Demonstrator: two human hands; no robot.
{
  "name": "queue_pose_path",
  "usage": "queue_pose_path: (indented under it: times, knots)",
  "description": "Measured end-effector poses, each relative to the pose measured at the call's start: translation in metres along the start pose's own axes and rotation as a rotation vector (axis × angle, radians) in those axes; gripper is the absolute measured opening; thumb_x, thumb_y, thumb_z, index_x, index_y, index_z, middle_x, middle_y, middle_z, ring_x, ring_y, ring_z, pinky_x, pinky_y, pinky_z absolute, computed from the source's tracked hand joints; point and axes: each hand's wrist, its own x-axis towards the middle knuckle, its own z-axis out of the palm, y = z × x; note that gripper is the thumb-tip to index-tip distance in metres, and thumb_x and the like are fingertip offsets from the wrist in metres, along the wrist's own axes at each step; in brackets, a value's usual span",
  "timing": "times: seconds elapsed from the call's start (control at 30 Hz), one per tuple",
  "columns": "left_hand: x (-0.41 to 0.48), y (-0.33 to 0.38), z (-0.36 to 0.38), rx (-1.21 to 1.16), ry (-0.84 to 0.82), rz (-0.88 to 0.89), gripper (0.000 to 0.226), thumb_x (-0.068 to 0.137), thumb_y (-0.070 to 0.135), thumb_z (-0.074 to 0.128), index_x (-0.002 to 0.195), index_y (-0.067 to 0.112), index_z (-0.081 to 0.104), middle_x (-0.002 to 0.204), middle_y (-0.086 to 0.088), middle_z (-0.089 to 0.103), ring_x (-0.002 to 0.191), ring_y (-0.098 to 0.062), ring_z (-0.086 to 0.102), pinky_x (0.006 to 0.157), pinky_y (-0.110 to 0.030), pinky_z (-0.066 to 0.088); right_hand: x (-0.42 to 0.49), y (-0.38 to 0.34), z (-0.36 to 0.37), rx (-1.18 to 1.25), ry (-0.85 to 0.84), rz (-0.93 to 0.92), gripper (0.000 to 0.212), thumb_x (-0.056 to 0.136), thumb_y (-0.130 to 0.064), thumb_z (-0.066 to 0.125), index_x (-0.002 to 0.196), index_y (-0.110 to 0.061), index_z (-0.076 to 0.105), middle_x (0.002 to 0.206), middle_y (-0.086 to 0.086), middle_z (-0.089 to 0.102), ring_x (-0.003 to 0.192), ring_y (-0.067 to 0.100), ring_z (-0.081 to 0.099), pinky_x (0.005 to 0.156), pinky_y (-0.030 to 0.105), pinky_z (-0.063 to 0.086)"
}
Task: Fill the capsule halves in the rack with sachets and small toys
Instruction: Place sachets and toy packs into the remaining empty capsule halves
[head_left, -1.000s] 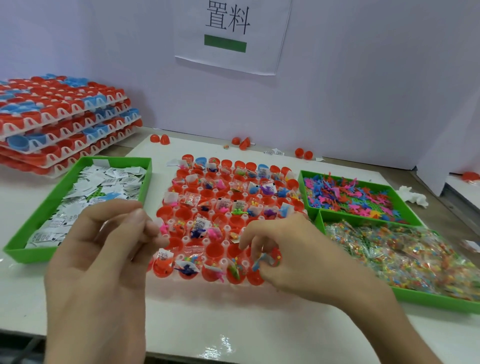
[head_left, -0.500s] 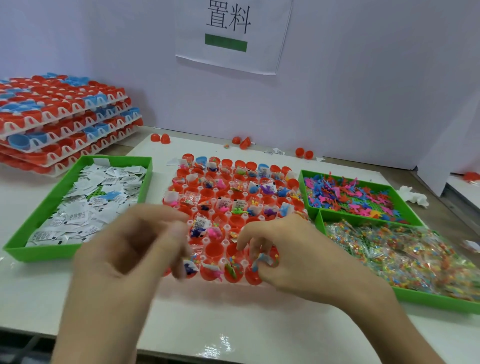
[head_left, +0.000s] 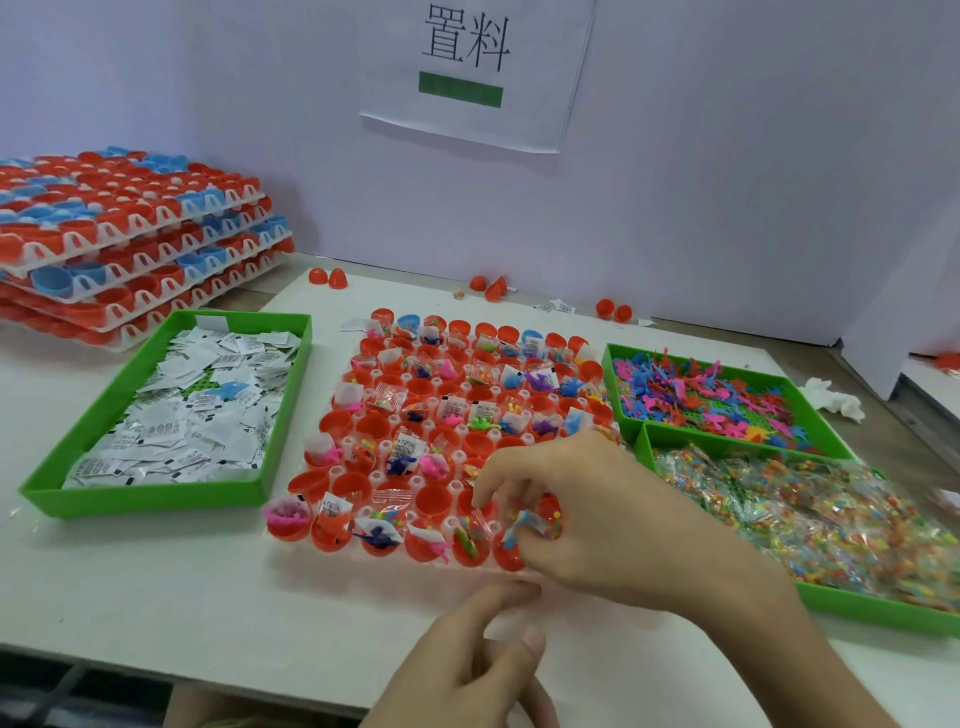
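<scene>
Filling of capsule halves (head_left: 434, 501) in the rack (head_left: 336, 470), front row.

Pinches a blue toy (head_left: 519, 521) and a clear bead sachet (head_left: 551, 524) in the curled fingers of the right hand (head_left: 597, 519), over the rack's front row towards its right end, in the same spot as half a second before. Holds the left hand (head_left: 467, 670) low over the table (head_left: 208, 597), just in front of the rack: fingers loosely curled, forefinger out, nothing seen in its grip. Has dropped it from above the front-left corner, baring there a half with a pink toy (head_left: 288, 514). Keeps white sachets (head_left: 182, 415) in the left tray (head_left: 156, 499), toys (head_left: 701, 395) and bead sachets (head_left: 805, 519) in the right trays (head_left: 628, 410).
</scene>
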Motion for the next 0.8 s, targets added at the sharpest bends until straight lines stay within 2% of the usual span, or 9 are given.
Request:
queue_pose_path:
  times: [0.13, 0.43, 0.63, 0.8]
  knots:
    - [0.005, 0.0, -0.003, -0.052, -0.046, -0.024, 0.024, 0.104, 0.028, 0.047, 0.126, 0.037, 0.045, 0.079, -0.006, 0.075, 0.039, -0.005, 0.044, 0.047, -0.014, 0.036, 0.002, 0.0, 0.002, -0.007, -0.017, -0.004, 0.034, 0.079, -0.017, 0.061, 0.105, -0.038, 0.063, 0.085, -0.018, 0.064, 0.084, 0.003, 0.062, 0.07, 0.029, 0.056]
    - [0.008, 0.002, 0.0, -0.081, -0.054, -0.027, 0.021, 0.105, 0.028, 0.044, 0.125, 0.035, 0.046, 0.083, -0.007, 0.075, 0.041, -0.009, 0.043, 0.046, -0.016, 0.036, 0.005, 0.005, 0.008, -0.031, -0.029, 0.014, 0.032, 0.081, -0.016, 0.065, 0.106, -0.037, 0.067, 0.084, -0.018, 0.068, 0.087, -0.001, 0.061, 0.074, 0.021, 0.053]
    - [0.008, -0.002, -0.001, -0.082, -0.053, 0.006, 0.022, 0.103, 0.027, 0.047, 0.124, 0.033, 0.046, 0.079, -0.007, 0.074, 0.038, -0.007, 0.043, 0.046, -0.015, 0.035, 0.004, 0.01, 0.006, 0.008, -0.059, 0.016, 0.03, 0.085, -0.022, 0.068, 0.11, -0.038, 0.066, 0.094, -0.019, 0.068, 0.094, -0.003, 0.061, 0.081, 0.025, 0.055]
    - [0.007, -0.001, -0.002, -0.073, -0.05, 0.026, 0.021, 0.102, 0.024, 0.049, 0.123, 0.029, 0.048, 0.075, -0.008, 0.072, 0.036, -0.001, 0.045, 0.045, -0.012, 0.035, 0.0, 0.014, 0.003, 0.05, -0.065, 0.011, 0.033, 0.084, -0.025, 0.069, 0.113, -0.039, 0.066, 0.1, -0.018, 0.067, 0.096, -0.002, 0.06, 0.082, 0.026, 0.054]
